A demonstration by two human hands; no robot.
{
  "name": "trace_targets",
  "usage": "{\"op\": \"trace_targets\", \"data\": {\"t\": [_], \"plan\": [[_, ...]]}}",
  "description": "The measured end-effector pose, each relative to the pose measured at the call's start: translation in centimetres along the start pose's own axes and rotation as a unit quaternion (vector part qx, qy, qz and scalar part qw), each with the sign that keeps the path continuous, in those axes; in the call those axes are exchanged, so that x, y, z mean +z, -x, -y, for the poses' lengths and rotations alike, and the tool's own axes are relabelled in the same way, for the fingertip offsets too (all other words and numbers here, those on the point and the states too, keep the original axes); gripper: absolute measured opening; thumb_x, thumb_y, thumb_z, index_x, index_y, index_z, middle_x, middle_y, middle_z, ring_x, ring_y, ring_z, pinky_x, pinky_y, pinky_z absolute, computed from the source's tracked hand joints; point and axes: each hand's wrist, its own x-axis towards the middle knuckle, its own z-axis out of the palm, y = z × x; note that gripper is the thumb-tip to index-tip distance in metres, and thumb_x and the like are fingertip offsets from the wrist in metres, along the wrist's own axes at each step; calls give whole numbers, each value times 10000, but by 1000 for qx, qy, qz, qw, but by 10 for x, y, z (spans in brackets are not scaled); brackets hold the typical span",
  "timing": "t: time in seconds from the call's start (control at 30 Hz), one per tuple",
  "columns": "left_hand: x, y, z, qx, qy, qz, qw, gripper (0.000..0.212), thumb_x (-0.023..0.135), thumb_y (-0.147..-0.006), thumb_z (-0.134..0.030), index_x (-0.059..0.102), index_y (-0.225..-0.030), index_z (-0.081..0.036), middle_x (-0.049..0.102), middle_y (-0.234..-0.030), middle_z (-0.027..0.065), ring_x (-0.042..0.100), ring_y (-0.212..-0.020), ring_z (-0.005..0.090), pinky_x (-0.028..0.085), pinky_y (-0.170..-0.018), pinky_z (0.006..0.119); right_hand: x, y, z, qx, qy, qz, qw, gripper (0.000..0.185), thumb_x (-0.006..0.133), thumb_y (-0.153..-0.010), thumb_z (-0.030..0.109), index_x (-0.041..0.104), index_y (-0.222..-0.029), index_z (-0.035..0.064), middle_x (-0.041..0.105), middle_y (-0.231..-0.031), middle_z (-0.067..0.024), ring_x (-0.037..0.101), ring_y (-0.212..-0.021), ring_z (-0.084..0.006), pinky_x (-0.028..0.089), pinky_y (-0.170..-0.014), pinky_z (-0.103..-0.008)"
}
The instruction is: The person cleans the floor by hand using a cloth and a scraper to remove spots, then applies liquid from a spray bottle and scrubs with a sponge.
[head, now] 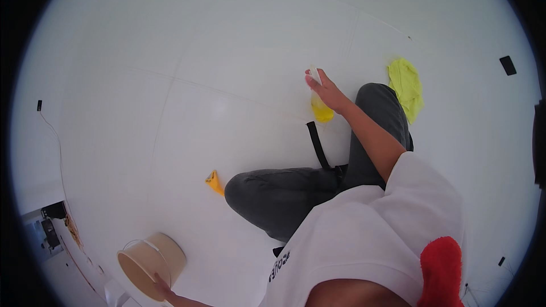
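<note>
My left hand (162, 288) is at the rim of a beige plastic bucket (174, 250), with its fingers against the inner wall. The bucket leans with its mouth towards the lower left, and its wire handle lies across its side. In my right hand (320, 84) is a spray bottle (322, 111) with a white head and yellow liquid low inside; my fingers wrap around its neck. A crumpled yellow-green cloth (406, 89) lies beside my right knee. By my left knee is a small orange-yellow item (215, 182), partly hidden, perhaps a cloth.
A black strap (318, 145) extends from my waist between my legs. Red fluffy material (441, 268) is close at the lower right. Dark rectangular items (507, 65) sit on the white surface towards the edges. A thin cable (59, 149) and an orange-brown cord bundle (71, 229) are at the left.
</note>
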Motion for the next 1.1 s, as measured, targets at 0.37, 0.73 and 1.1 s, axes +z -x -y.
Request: {"op": "trace_targets", "data": {"t": [0.37, 0.73, 1.1], "plan": [[28, 12, -16, -16, -70, -42, 997, 886, 469, -710, -671, 448, -1172, 84, 502, -1153, 257, 495, -1031, 426, 387, -862, 509, 25, -49, -17, 156, -367, 94, 912, 638, 434, -819, 594, 407, -1062, 5, 561, -850, -101, 547, -741, -152, 473, -707, -321], [20, 5, -18, -60, -72, 23, 995, 1005, 449, -680, -725, 336, -1262, 87, 362, -1286, 272, 339, -1202, 390, 246, -984, 516, 70, 7, -18, -310, 148, 29, 939, 732, 719, -661, 337, 337, -1225, 68, 426, -1076, -145, 564, -788, -296, 487, -681, -370], [22, 13, -25, -53, -121, -1, 991, 993, 417, -679, -746, 362, -1217, 88, 398, -1249, 240, 377, -1173, 379, 335, -918, 525, 50, 6, -4, -127, 187, -95, 970, 329, 585, -753, 196, 487, -1010, 14, 496, -963, -158, 546, -815, -321, 453, -718, -398]]}}
